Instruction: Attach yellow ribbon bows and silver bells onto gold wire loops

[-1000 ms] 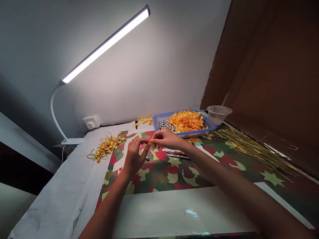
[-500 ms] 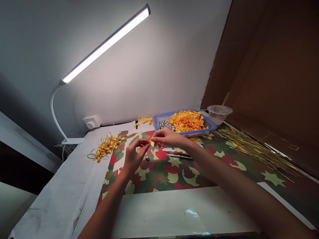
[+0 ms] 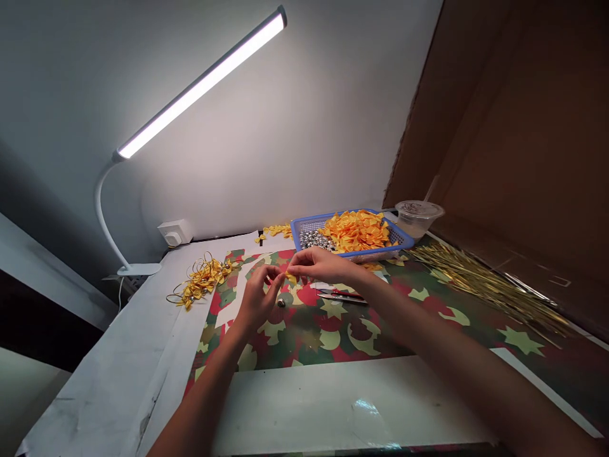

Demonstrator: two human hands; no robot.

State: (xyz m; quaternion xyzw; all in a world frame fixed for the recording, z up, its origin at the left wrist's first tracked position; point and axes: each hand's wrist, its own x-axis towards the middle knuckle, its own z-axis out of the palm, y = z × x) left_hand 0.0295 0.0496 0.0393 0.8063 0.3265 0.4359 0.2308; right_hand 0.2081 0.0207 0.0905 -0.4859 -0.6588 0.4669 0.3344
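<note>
**A two-handed fingertip pinch**

The left hand [image 3: 258, 298] and right hand [image 3: 323, 266] meet above a printed paper sheet [image 3: 333, 333] near the middle of the tabletop [image 3: 109, 381]. Both hands are almost closed, with fingertips converging on a small yellow satin piece [image 3: 288, 277] held between them; the fingers partly hide how each hand grips it. Toward the far edge of the tabletop stands a blue basket [image 3: 295, 230] holding a heap of orange-yellow bows [image 3: 356, 230] and silver beads [image 3: 314, 240]. Scissors [image 3: 340, 296] lie just beside the right hand, and a lone bead [image 3: 281, 303] lies just below the left hand. Wired gold bows [image 3: 202, 282] lie to the left, gold strands [image 3: 485, 285] to the right.

Risks: the smooth satin could slip from so narrow a pinch and be hard to spot against the busy print. A careless wrist movement could roll the lone bead or nudge the scissors. A knock to the nearby basket could spill its contents.
</note>
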